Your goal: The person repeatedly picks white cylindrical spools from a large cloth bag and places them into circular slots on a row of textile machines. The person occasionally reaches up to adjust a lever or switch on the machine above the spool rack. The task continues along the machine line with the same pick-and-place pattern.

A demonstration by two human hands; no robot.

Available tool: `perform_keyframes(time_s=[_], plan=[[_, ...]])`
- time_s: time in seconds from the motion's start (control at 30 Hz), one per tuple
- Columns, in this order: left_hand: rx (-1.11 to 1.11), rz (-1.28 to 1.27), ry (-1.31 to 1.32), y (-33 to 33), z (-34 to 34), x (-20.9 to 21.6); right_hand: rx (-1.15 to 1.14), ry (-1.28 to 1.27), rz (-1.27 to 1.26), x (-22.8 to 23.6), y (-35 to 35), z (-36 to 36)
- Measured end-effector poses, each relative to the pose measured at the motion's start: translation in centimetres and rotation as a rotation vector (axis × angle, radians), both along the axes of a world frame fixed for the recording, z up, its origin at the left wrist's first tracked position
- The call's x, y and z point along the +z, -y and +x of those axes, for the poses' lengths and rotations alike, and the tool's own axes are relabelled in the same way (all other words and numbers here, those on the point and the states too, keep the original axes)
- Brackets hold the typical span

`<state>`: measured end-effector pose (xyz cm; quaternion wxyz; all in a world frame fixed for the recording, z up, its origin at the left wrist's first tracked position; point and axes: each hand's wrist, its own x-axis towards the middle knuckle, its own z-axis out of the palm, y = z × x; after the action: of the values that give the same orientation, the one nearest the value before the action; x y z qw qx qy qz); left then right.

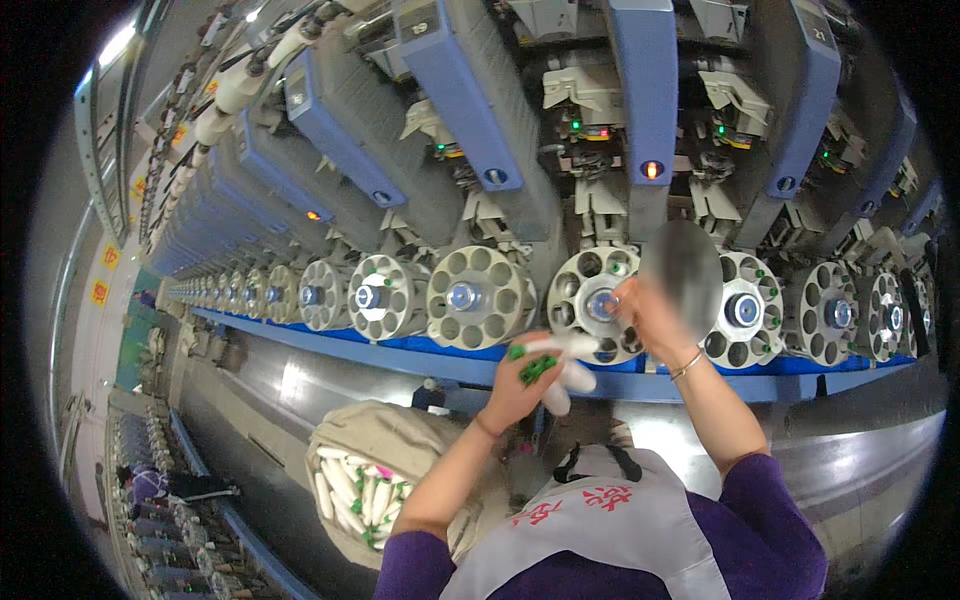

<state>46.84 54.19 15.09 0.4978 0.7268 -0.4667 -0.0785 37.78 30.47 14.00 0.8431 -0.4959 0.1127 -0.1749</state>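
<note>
My left hand (527, 378) is closed around several white yarn bobbins (575, 377) with green tube ends, held just below and in front of a round bobbin magazine (568, 308). The bobbins' white yarn ends point to the right, and the green ends show between my fingers. My right hand (650, 318) is at the right side of that magazine, with its fingers drawn together close to the blue hub. What they pinch, if anything, is too small to make out. A green-tipped bobbin (618, 268) sits in an upper pocket of the magazine.
Similar round magazines (470, 297) line the winding machine both ways, with blue housings (645, 90) above. A blue rail (440, 367) runs below them. A cloth sack (410, 425) holding white bobbins stands at lower left. Another person (150, 485) is at far left.
</note>
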Motion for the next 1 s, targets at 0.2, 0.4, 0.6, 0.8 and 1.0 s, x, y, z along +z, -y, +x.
perform_keyframes(time_s=[0.2, 0.4, 0.6, 0.8, 1.0], plan=[[-0.227, 0.099, 0.041, 13.5, 2.1, -4.8, -0.705, -0.142, -0.637, -9.2, 7.6, 0.2], [-0.331, 0.470, 0.166, 16.7, -0.7, -8.5, -0.798, -0.113, 0.691, -14.6, 10.5, -1.3], [-0.285, 0.379, 0.199, 15.4, -1.2, -9.2, -0.524, -0.601, 0.188, -15.8, 10.1, -2.2], [-0.236, 0.339, 0.335, 14.1, -3.1, -8.3, -0.087, -0.980, -0.799, -15.7, 9.7, -2.6], [-0.213, 0.304, 0.382, 13.0, -5.5, -8.3, 0.105, -0.612, 0.066, -14.4, 10.6, -2.9]])
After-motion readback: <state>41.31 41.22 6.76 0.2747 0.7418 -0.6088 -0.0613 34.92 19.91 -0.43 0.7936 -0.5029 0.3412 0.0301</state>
